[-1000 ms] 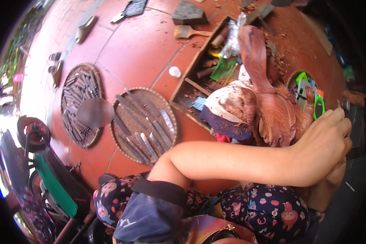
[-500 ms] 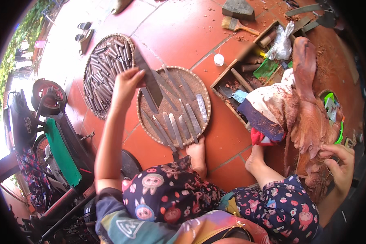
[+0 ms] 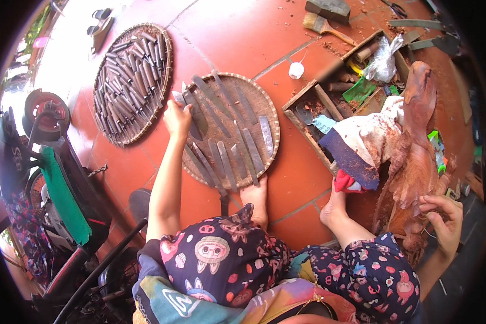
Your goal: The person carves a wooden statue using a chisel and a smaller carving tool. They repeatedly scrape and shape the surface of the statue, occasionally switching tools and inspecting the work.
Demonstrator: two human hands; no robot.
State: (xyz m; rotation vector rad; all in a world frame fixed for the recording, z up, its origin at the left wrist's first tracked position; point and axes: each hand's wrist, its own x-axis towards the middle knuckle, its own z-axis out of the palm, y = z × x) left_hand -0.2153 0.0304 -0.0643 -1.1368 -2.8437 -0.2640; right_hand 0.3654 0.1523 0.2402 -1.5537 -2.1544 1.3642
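Observation:
My left hand (image 3: 178,116) is closed on a flat grey metal blade (image 3: 198,120) at the left rim of a round woven tray (image 3: 274,108). The blade lies at or just over the tray; contact is hard to make out. Several more flat blades (image 3: 249,148) are spread in the tray in two rough rows. My right hand (image 3: 445,216) is half curled beside a reddish wood carving (image 3: 416,146), with a gap between thumb and forefinger and nothing visible in it. Its fingertips are close to the carving; whether they touch it cannot be seen.
A second woven tray (image 3: 170,54) holds many wooden-handled tools. To the right stand a wooden box (image 3: 308,132) with odds and ends, a shavings-covered cloth (image 3: 362,129), a brush (image 3: 329,28) and a grey block (image 3: 329,8). A scooter-like vehicle (image 3: 65,194) stands at left.
My left hand has lowered the blade from above the trays to the left part of the blade tray. The view has shifted slightly. My right hand stays by the carving.

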